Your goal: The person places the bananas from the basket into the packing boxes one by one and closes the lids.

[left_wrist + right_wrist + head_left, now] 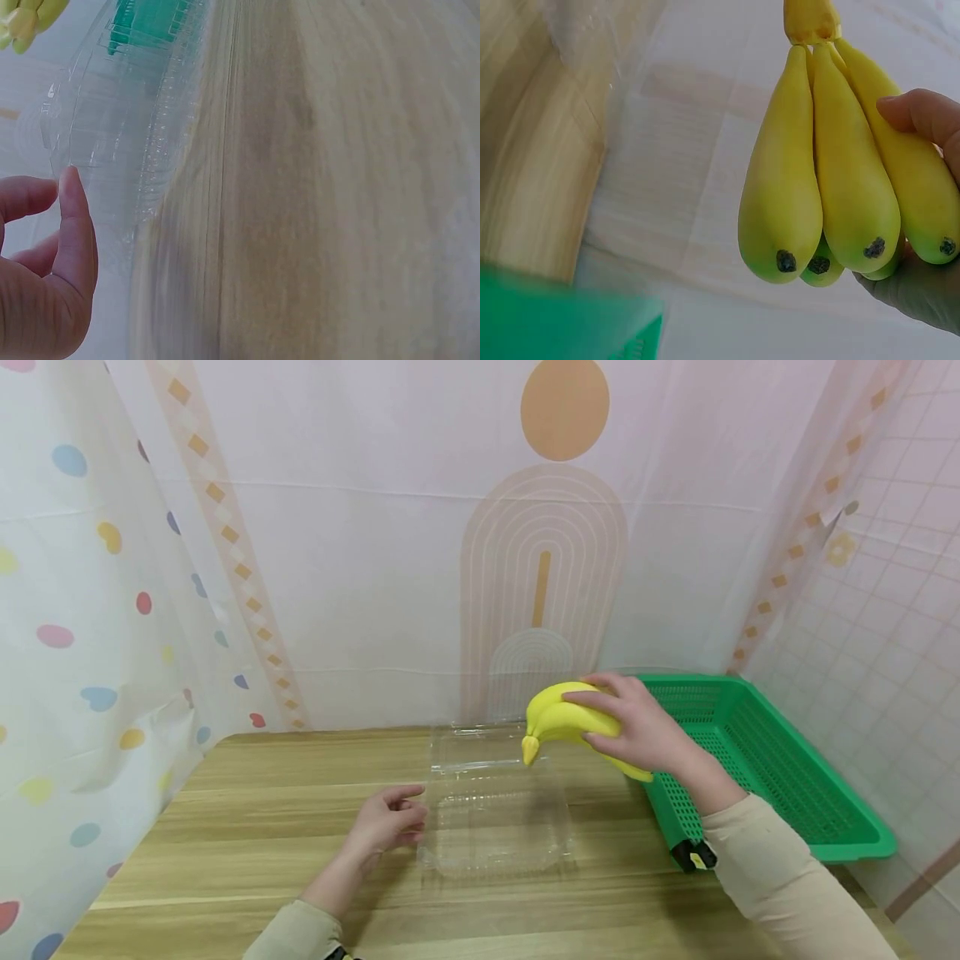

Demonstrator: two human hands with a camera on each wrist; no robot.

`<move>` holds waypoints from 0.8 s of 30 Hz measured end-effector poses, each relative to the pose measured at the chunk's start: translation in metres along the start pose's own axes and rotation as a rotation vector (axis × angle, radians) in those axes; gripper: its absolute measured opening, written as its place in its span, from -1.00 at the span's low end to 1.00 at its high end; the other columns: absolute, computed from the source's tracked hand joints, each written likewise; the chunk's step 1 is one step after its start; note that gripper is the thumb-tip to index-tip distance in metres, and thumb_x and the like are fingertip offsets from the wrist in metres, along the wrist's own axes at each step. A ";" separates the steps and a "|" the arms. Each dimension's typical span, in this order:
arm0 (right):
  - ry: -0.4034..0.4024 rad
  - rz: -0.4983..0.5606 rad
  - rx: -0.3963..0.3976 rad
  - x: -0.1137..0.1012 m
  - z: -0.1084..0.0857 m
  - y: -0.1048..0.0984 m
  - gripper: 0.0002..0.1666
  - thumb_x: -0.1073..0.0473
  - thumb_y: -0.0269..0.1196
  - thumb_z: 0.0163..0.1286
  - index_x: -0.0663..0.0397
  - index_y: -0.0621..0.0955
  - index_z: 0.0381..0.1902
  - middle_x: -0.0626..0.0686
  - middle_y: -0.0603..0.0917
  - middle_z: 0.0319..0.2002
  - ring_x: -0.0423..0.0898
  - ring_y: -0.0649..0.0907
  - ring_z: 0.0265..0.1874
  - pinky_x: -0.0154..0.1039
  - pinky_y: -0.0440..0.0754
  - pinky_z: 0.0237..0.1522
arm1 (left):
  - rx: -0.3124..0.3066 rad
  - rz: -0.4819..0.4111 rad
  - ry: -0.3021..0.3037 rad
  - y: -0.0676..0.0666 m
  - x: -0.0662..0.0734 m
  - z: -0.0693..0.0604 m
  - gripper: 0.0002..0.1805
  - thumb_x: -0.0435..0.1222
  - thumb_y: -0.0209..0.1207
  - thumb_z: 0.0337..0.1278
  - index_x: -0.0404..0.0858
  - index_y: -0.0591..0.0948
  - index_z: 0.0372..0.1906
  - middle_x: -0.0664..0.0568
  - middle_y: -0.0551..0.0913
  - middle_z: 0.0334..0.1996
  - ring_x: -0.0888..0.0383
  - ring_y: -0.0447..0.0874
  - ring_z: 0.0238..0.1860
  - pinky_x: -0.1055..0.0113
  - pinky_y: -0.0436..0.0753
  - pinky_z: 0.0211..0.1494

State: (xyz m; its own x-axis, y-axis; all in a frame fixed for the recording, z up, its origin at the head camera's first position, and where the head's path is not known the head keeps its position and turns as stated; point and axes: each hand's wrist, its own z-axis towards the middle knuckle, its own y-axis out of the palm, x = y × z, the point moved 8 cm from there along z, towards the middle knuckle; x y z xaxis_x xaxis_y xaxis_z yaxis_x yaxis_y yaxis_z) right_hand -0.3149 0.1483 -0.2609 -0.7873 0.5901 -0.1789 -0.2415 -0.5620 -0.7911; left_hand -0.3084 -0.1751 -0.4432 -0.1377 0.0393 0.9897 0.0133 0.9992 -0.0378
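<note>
A yellow banana bunch (pixel 573 720) is gripped from the right by the right hand (pixel 637 727), held above the right side of a clear plastic container (pixel 498 827). In the right wrist view the bunch (pixel 855 165) has its stem end up, with the thumb of the right hand (pixel 926 120) on one banana. At the container's left edge is the left hand (pixel 386 818), fingers loosely bent and holding nothing. The left wrist view shows the left hand (pixel 52 262) close to the clear container (pixel 112 112); whether the fingertips touch it I cannot tell.
A green plastic basket (pixel 806 752) stands at the right, partly behind the right forearm. The container and basket are on a wooden table (pixel 262 827). A patterned curtain (pixel 375 568) hangs behind and at both sides.
</note>
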 end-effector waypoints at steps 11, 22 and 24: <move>-0.028 0.010 -0.052 -0.022 0.006 0.034 -0.42 0.23 0.46 0.14 -0.08 0.64 0.17 0.22 0.51 0.19 0.21 0.49 0.04 0.08 0.48 -0.03 | 0.002 -0.002 0.002 0.002 0.001 -0.001 -0.46 -0.59 0.18 0.18 -0.59 0.40 0.28 -0.10 0.58 -0.30 0.09 0.62 -0.37 0.31 0.74 -0.32; -0.035 0.020 -0.106 -0.037 0.007 0.069 -0.42 0.16 0.44 0.16 -0.16 0.64 0.18 0.17 0.51 0.21 0.16 0.47 0.08 0.08 0.49 0.03 | 0.000 0.001 -0.003 0.002 0.000 0.001 -0.47 -0.59 0.18 0.18 -0.58 0.40 0.28 -0.10 0.58 -0.29 0.07 0.64 -0.36 0.31 0.74 -0.32; -0.025 0.024 -0.115 -0.040 0.007 0.074 -0.42 0.14 0.45 0.16 -0.17 0.63 0.19 0.16 0.51 0.21 0.15 0.46 0.07 0.07 0.49 0.02 | 0.002 0.002 -0.004 0.002 0.000 0.001 -0.47 -0.59 0.18 0.18 -0.58 0.40 0.28 -0.10 0.59 -0.29 0.07 0.64 -0.36 0.30 0.74 -0.31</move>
State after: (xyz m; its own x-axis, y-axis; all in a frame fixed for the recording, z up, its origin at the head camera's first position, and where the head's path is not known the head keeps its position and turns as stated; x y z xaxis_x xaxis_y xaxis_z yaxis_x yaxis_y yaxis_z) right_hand -0.3050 0.0788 -0.3075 -0.8065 0.5614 -0.1853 -0.1563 -0.5048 -0.8490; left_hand -0.3090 -0.1734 -0.4434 -0.1415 0.0414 0.9891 0.0118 0.9991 -0.0401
